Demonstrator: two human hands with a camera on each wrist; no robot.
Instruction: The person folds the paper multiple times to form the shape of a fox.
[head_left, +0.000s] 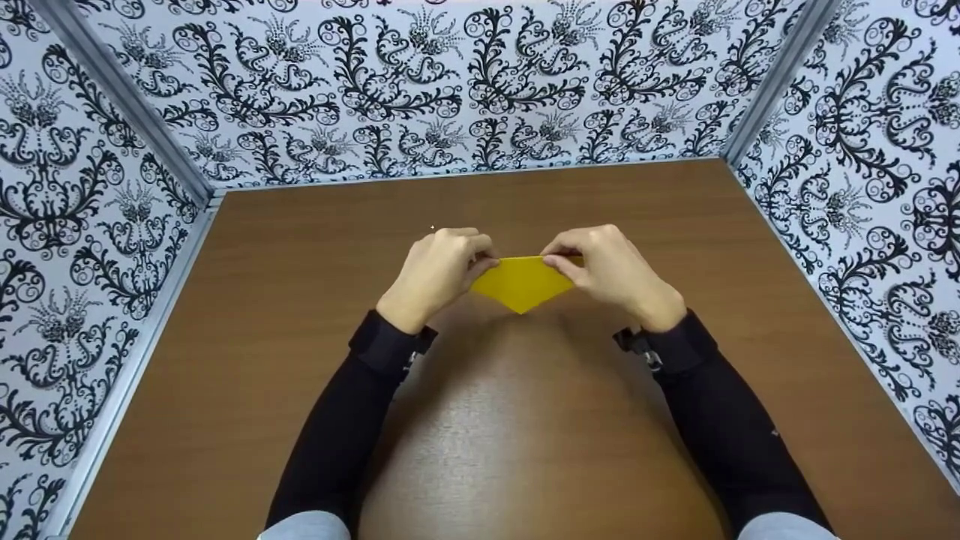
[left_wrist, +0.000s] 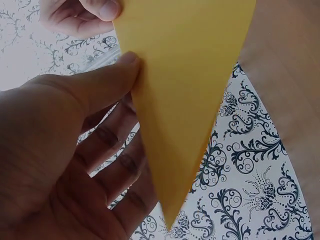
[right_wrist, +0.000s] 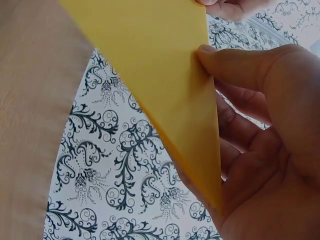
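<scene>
Both hands hold up a folded piece of yellow paper (head_left: 522, 283), a triangle with its long straight edge on top and one corner pointing down toward the person. My left hand (head_left: 442, 271) pinches the top edge left of the middle, thumb in front and fingers behind. On the other side my right hand (head_left: 616, 271) pinches the same edge between thumb and fingers. In the left wrist view a sharp corner of the yellow paper (left_wrist: 185, 90) reaches past the left fingers. The right wrist view shows the paper's opposite corner (right_wrist: 210, 170) lying by the right palm.
A brown wooden table (head_left: 480, 450) lies below the hands. Walls covered in white paper with black floral scrolls (head_left: 420, 90) enclose its back and sides, with grey metal strips (head_left: 142, 120) along the corners.
</scene>
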